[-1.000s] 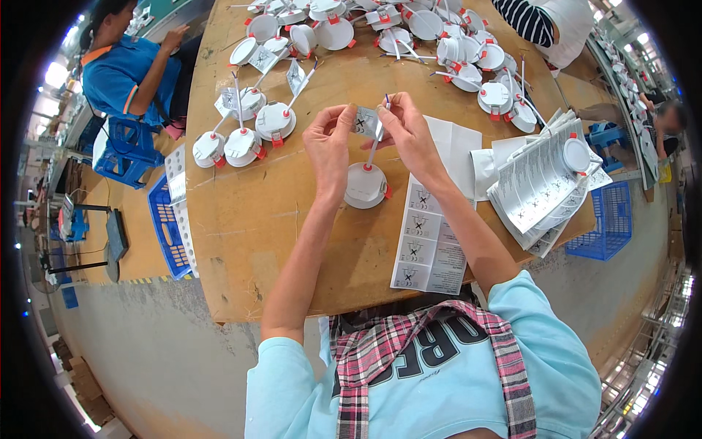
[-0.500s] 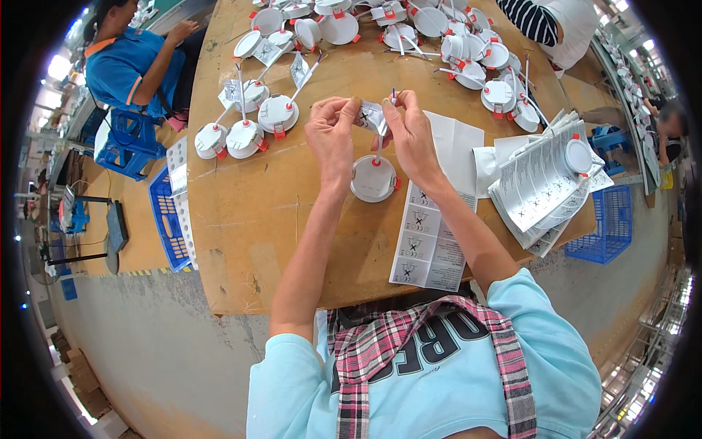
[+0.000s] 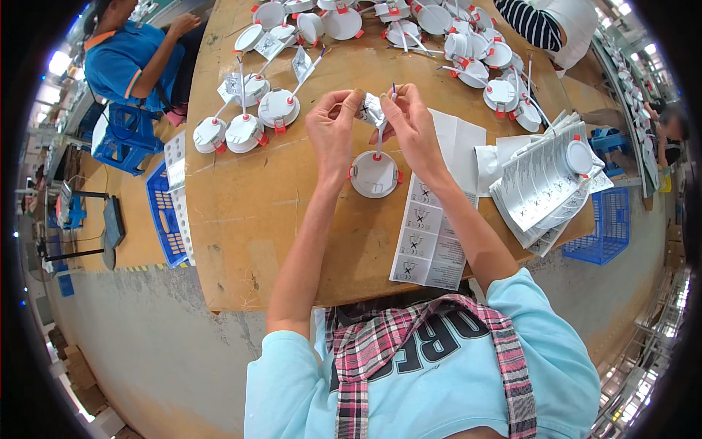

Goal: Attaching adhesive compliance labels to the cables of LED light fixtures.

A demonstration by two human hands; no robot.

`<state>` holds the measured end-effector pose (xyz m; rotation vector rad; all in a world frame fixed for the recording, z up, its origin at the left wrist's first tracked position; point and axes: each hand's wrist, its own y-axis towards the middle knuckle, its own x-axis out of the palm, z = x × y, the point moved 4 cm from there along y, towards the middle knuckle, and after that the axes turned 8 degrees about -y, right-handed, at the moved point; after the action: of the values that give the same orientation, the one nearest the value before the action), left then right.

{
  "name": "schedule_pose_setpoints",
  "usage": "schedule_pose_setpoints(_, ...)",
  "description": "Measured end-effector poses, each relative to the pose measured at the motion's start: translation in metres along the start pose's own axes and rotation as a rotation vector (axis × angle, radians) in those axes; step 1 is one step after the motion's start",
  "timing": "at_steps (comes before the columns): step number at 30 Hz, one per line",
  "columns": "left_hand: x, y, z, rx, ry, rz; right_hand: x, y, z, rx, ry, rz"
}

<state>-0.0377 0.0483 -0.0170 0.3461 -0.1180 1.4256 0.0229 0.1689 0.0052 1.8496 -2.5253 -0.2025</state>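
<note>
1. At left, the lamp group (image 3: 243, 134) sits close together; a stray knock could jostle it.
2. The left hand's (image 3: 333, 135) grip pinches the label (image 3: 374, 111); uneven pulling could crease it further (it looks buckled to me).
3. Below, the white lamp (image 3: 374, 177) rests on the table (image 3: 248, 227); a tug on its cable (image 3: 379, 141) might drag it.
4. The right hand's (image 3: 414, 135) grip pinches the cable, apparently with the label's edge; slipping could skew the label.

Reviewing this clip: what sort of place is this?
Most likely a factory assembly workshop. Matching round white fixtures with red clips crowd a large worktable, a sheet of printed labels lies near the person's right forearm, and a co-worker in blue sits at the left.
</note>
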Motion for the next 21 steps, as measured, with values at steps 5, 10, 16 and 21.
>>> schedule_pose_setpoints(5,0.0,-0.002,0.004,-0.019,-0.004,0.021,0.001,0.0,0.001,-0.01,-0.159,0.001)
schedule_pose_setpoints(10,0.003,-0.008,0.011,0.003,-0.039,0.04,-0.003,0.002,0.003,-0.019,-0.16,0.012)
schedule_pose_setpoints(16,0.001,-0.012,0.008,-0.004,-0.092,0.108,-0.006,0.003,-0.001,0.018,-0.156,0.018)
schedule_pose_setpoints(21,0.001,-0.014,0.003,-0.026,-0.135,0.159,-0.01,0.005,0.001,-0.015,-0.123,0.031)
